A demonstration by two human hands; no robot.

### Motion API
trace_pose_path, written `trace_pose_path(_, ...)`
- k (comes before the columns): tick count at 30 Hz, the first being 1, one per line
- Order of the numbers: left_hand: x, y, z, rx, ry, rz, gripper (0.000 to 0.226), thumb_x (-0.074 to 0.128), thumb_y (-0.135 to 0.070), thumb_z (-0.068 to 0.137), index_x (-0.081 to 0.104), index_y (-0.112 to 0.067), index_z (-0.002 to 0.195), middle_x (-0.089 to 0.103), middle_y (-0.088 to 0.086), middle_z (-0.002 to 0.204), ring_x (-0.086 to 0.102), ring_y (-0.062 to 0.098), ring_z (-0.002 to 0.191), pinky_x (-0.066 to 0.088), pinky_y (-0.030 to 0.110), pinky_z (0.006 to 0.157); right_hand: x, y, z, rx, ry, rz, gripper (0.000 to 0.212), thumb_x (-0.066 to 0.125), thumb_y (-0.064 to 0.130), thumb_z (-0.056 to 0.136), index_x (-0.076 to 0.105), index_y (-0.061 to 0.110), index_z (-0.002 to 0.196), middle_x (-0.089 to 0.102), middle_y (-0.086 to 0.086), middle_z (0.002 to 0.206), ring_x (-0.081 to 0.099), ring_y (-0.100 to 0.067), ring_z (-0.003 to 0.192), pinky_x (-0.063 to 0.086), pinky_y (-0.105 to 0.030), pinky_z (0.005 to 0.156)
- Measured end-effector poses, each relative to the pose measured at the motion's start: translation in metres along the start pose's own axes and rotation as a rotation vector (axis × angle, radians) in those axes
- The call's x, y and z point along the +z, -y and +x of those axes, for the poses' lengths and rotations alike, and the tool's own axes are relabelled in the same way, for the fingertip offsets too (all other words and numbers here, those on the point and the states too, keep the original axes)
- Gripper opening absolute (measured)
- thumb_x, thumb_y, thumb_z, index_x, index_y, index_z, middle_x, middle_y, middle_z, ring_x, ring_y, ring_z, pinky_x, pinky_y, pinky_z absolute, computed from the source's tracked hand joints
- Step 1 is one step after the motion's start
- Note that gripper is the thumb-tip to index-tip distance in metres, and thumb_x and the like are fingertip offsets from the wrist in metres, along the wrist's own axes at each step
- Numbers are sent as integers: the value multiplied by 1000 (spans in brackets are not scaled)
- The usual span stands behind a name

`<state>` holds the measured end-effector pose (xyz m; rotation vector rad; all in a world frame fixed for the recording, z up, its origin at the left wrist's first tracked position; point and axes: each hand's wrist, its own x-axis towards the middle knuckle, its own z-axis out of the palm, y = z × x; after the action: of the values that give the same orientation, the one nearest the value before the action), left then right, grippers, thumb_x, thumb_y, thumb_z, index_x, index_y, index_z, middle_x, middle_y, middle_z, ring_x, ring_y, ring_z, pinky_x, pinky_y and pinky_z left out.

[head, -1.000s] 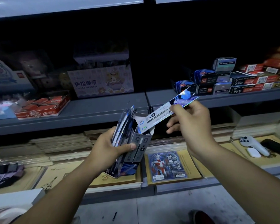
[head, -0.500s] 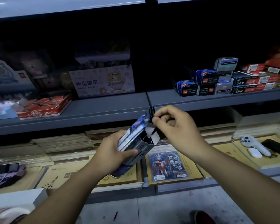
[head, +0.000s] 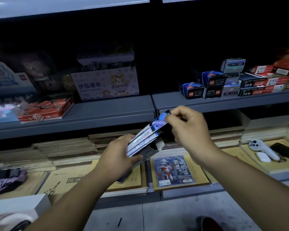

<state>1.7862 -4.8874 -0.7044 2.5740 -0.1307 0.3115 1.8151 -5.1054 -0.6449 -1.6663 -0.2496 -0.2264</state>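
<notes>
Here both hands are raised before the shelves, left hand (head: 118, 155) gripping the box (head: 145, 153), right hand (head: 188, 129) pinching a card (head: 158, 123).

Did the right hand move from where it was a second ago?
Yes. The right hand has shifted left, toward the seam in the grey shelf, pinching a shiny pack. The left hand grips the box.

Shiny blue-and-white packs (head: 150, 130) – holographic sheen; grey shelf (head: 107, 112); red pencil box (head: 45, 110); lilac bear-print carton (head: 105, 84); yellow-brown notebooks (head: 90, 179).
</notes>
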Motion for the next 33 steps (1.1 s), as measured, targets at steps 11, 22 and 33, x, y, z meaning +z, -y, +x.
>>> trace_pose_path(11,1,2,-1,40,14,-23,45,85,-31,82,60,-38,119,60,-21,102,57,-1,93,37,9,71,-5,1,-2,165,19,237,17,69,18,96,60,3,93,53,-9,52,47,-25,43,45,-32,43)
trace_pose_path(22,-4,10,-1,-96,0,-150,41,88,-29,79,65,-32,113,71,-15,101,64,3,89,49,23,77,-13,1,7,183,-97,292,15,71,15,93,65,5,85,58,-10,59,49,-26,49,41,-34,49)
trace_pose_path(33,-20,19,-5,-262,49,-574,43,87,-17,80,69,-29,118,79,-7,106,77,17,95,63,42,85,-18,-11,11,156,-96,229,16,73,22,93,68,8,85,67,-22,69,50,-32,58,40,-35,53)
